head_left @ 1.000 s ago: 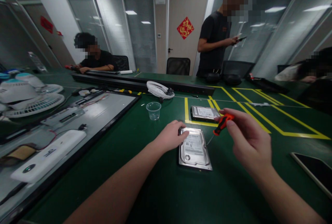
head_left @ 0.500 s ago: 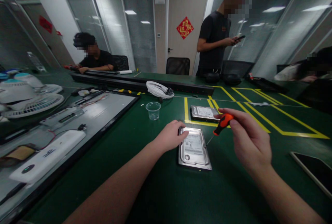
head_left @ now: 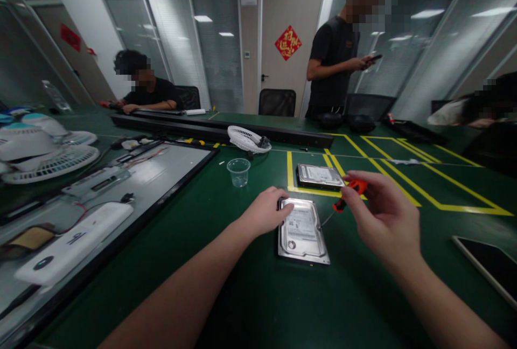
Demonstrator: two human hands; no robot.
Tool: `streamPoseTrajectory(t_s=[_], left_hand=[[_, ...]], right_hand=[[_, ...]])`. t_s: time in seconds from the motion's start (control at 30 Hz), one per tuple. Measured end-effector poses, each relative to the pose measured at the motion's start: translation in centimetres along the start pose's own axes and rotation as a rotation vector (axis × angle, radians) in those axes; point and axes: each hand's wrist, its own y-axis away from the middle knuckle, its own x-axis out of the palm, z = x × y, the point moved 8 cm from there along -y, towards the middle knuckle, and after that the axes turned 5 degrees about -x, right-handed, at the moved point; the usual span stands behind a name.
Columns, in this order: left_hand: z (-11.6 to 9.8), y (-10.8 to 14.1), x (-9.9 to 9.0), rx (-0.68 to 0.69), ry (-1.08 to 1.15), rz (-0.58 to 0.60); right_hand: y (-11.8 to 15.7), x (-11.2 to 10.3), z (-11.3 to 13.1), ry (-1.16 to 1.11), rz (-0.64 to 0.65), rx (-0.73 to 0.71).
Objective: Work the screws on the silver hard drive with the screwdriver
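A silver hard drive (head_left: 301,233) lies flat on the green table in front of me, its label facing up. My left hand (head_left: 270,210) grips its upper left edge, with the thumb on the top face and the fingers over the far side. In my right hand (head_left: 383,211) is a screwdriver (head_left: 354,192) with an orange and black handle, pinched between thumb and fingers. Its thin shaft slants down to the drive's right edge, where the tip appears to touch. A second hard drive (head_left: 319,175) rests just beyond, inside a yellow tape outline.
A clear plastic cup (head_left: 238,172) stands beyond my left hand, near a white fan grille (head_left: 249,140). Left is a large panel bearing a white power bank-like device (head_left: 76,244). A phone (head_left: 488,265) lies at right. Other people are across the table.
My right thumb and fingers have shifted around the screwdriver handle, turning it, while the tip stays at the drive's right edge. My left hand and the drive have not moved.
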Motion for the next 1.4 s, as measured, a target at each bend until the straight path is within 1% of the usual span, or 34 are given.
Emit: streamPoseTrajectory(t_s=[0.27, 0.4, 0.6, 0.83, 0.97, 1.1, 1.2, 1.4], left_hand=[[0.15, -0.05, 0.11, -0.008, -0.006, 0.0], [0.03, -0.03, 0.03, -0.001, 0.002, 0.003], [0.02, -0.11, 0.06, -0.001, -0.003, -0.003], [0.06, -0.05, -0.01, -0.004, -0.011, -0.004], [-0.01, 0.0, -0.11, -0.009, -0.004, 0.003], [-0.04, -0.02, -0.07, -0.001, 0.0, -0.001], [0.01, -0.03, 0.0, 0.003, 0.0, -0.001], [0.07, -0.05, 0.04, 0.013, 0.0, -0.008]], right_hand=[[0.15, -0.11, 0.26, -0.078, 0.016, 0.062], [0.28, 0.16, 0.16, -0.093, 0.022, 0.04], [0.16, 0.09, -0.01, -0.018, 0.006, -0.007], [0.09, 0.16, 0.53, -0.088, 0.022, 0.024], [0.19, 0.21, 0.37, -0.135, 0.013, 0.038], [0.14, -0.14, 0.07, -0.048, -0.021, 0.013], [0.08, -0.18, 0.16, -0.008, -0.02, -0.016], [0.26, 0.52, 0.3, -0.121, 0.013, 0.012]])
